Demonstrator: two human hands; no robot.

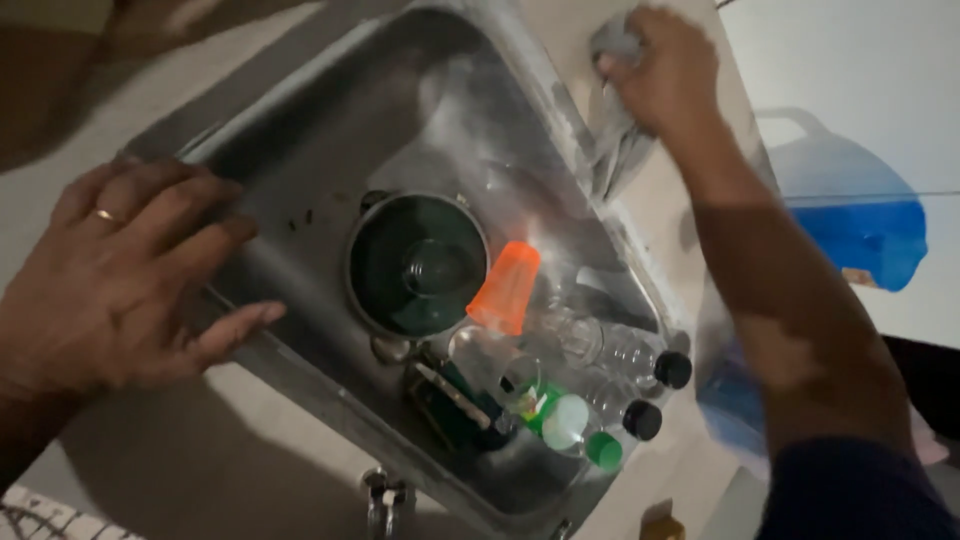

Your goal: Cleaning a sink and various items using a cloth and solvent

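- Pale countertop (250, 470) around a steel sink (330, 130), seen tilted from above; dim light, some blur.
- Left hand (120, 285) lies flat on the sink's near-left rim, fingers spread and extended, thumb pointing into the basin; it grips nothing. Gold ring (107, 215) on one finger.
- Right hand (665, 75) is at the sink's far rim, fingers curled tight around a grey cloth (615, 45); the cloth hangs down along the basin wall below the hand.
- Inside the basin: round steel pot (418, 265) with a dark inside, near the middle.
- Orange plastic cup (505, 288) lies just beside the pot.
- Two clear plastic bottles with black caps (640, 385) lie side by side by the basin's corner.
- Green and white small items (570, 425) and a dark utensil cluster (455, 400) next to the bottles; too blurred to tell what exactly.
- Blue and white plastic container (860, 215) stands beyond the counter's edge, well apart from the sink.
- Tap fitting (385, 500) at the bottom edge of the view.
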